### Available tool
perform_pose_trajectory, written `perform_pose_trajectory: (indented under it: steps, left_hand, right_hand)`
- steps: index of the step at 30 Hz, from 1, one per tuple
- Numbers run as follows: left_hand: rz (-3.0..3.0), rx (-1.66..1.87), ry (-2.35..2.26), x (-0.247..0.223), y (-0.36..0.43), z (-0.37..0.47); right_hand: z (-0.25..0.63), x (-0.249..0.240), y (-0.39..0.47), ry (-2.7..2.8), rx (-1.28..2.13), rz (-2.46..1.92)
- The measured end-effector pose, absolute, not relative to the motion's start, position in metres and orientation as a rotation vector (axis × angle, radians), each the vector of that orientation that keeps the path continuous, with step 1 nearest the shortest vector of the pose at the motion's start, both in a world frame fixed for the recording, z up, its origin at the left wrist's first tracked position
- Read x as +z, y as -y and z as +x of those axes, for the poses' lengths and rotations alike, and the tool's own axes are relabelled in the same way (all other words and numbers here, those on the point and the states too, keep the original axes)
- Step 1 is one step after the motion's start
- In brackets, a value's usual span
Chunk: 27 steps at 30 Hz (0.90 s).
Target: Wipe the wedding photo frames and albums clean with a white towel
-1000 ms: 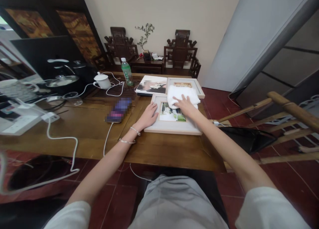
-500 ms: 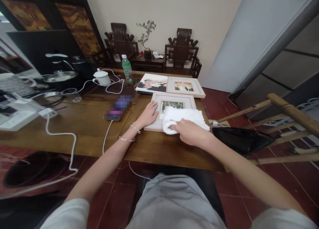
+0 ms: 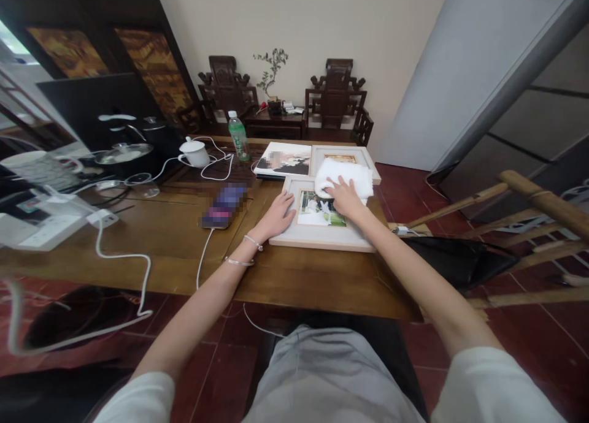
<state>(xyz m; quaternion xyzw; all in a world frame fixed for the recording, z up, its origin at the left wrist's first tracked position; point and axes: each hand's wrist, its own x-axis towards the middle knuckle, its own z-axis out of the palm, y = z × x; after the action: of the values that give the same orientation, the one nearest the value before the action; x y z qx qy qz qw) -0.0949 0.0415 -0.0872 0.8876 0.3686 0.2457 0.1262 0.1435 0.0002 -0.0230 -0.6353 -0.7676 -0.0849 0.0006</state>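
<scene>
A pale wooden picture frame (image 3: 294, 232) with a small photo in its middle lies flat near the table's front edge. My left hand (image 3: 278, 216) rests on its left side, fingers stretched out. Under my right hand (image 3: 346, 197) is a folded white towel (image 3: 345, 173), pressed on the frame's far right part. The towel also overlaps a second picture frame (image 3: 369, 159) behind and hides part of its photo. Left of that one lies a white photo album or print (image 3: 285, 156) with a partly blurred picture.
On the wooden table (image 3: 294, 282) to the left are a phone (image 3: 224, 207) on a cable, a green-labelled bottle (image 3: 238, 138), a lidded white cup (image 3: 193, 153), a clear plastic cup (image 3: 143, 185) and a power strip (image 3: 50, 227). A bamboo chair (image 3: 543, 196) stands at the right.
My right hand has pushed the towel away from me, from the front of the frame to its far edge, uncovering the photo. My left hand stays on the frame's left side.
</scene>
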Motion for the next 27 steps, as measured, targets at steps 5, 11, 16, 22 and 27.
perform_pose_trajectory:
  steps: [5, 11, 16, 22, 27]
  left_hand:
    - [2.575, 0.753, -1.059, -0.088, -0.041, -0.094]
    - [2.578, 0.760, -1.072, -0.089, -0.040, -0.093]
    - [2.577, 0.753, -1.079, -0.089, -0.041, -0.092]
    - [2.581, 0.758, -1.067, -0.090, -0.042, -0.093]
    - [2.578, 0.764, -1.051, -0.090, -0.043, -0.094]
  right_hand:
    - [0.131, -0.011, 0.041, 2.584, -0.178, -1.929]
    - [0.108, 0.030, 0.119, 2.819, 0.193, -1.776]
    - [0.101, 0.019, 0.124, 2.761, 0.180, -1.714]
    - [0.134, -0.021, 0.052, 2.511, -0.148, -1.830]
    - [0.147, -0.025, 0.004, 2.371, -0.331, -1.951]
